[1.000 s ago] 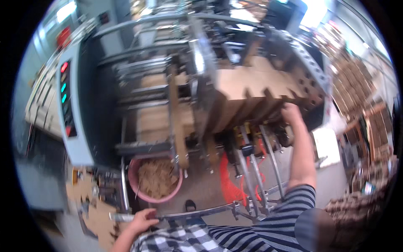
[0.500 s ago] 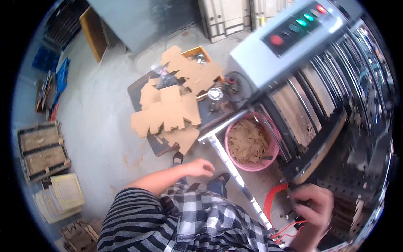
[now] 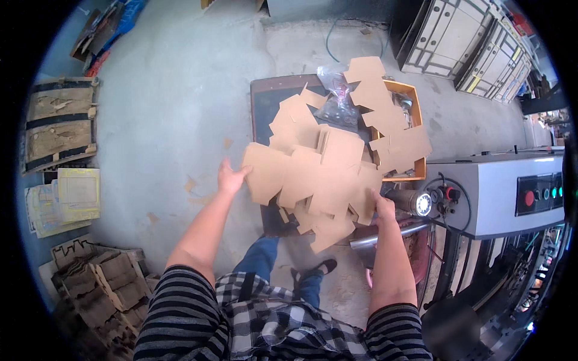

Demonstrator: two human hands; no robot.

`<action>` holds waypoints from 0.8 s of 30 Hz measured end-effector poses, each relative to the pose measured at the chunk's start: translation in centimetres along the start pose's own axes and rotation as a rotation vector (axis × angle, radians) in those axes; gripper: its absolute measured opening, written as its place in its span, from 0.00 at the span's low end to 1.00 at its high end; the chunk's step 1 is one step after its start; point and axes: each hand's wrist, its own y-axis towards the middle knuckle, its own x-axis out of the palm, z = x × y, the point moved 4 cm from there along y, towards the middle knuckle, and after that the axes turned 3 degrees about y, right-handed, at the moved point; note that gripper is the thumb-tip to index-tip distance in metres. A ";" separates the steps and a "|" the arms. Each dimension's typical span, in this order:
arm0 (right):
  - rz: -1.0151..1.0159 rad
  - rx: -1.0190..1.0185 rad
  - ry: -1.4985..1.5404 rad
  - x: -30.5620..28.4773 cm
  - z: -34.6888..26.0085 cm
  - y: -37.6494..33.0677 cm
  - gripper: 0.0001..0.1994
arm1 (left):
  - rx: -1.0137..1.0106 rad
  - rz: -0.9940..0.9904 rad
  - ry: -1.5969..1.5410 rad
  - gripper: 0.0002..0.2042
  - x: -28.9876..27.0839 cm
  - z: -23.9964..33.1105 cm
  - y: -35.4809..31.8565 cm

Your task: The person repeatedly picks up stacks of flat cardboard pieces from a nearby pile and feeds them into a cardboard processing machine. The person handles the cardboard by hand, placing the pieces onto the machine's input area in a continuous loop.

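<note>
Grey machine (image 3: pixel 487 192) stands at right, dark desk (image 3: pixel 265 105) ahead. Die-cut cardboard blanks (image 3: pixel 325 174) lie fanned over the desk and an orange crate (image 3: pixel 415 129). Left hand (image 3: pixel 230 178), fingers spread, touches the stack's left edge; right hand (image 3: pixel 382 207) grips its right edge

Bright, even daylight fills the frame, with soft shadows. Straight edges bow strongly toward the black circular rim. Slight motion blur softens the lower right.
</note>
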 end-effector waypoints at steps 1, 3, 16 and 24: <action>-0.023 0.033 0.094 0.9 0.4 0.9 0.28 | -0.039 -0.041 -0.050 0.41 0.7 -0.4 1.4; 0.016 0.040 0.051 1.7 0.7 2.5 0.26 | -0.121 -0.135 -0.161 0.41 2.3 -0.3 2.8; 0.009 -0.053 0.192 2.3 0.0 0.4 0.27 | -0.100 -0.429 -0.727 0.35 3.2 -0.5 2.6; -0.173 -0.473 0.406 0.5 -3.2 -5.0 0.29 | 0.213 -0.402 -0.971 0.43 -6.6 5.7 0.9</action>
